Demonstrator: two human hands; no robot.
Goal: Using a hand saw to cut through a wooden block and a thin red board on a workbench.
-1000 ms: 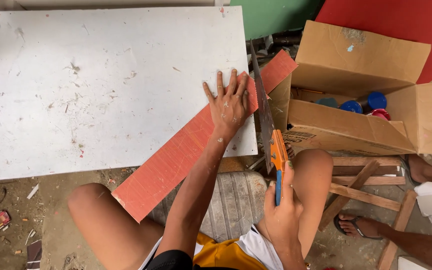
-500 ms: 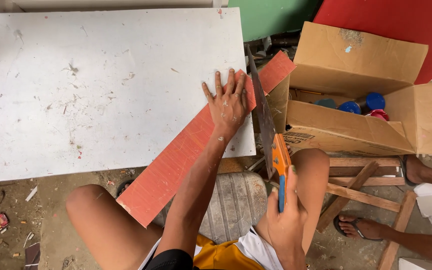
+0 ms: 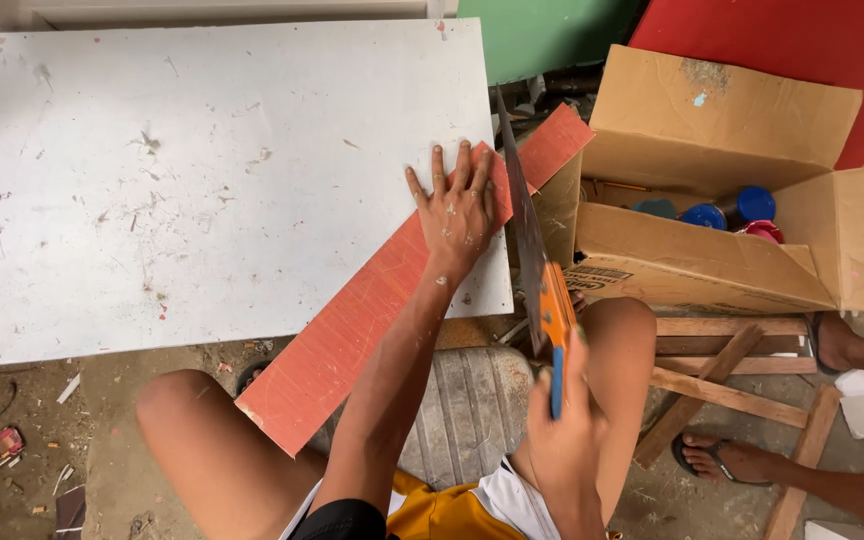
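Observation:
My left hand (image 3: 457, 205) lies flat, fingers spread, on a long red board (image 3: 372, 310) that runs diagonally across the right edge of a white table top (image 3: 202, 180). The board's upper end sticks out past the table's edge. My right hand (image 3: 562, 440) grips the orange and blue handle of a hand saw (image 3: 527, 235). The saw's blade stands on edge across the board, just right of my left hand's fingers.
An open cardboard box (image 3: 712, 200) with blue and red round lids inside stands at the right. A wooden frame (image 3: 722, 380) lies below it. Another person's sandalled feet (image 3: 732, 460) rest at the lower right. My bare knees flank a ribbed grey object (image 3: 467, 410).
The saw has been drawn back toward me, my right hand ending lower. My left hand stays pressed on the red board.

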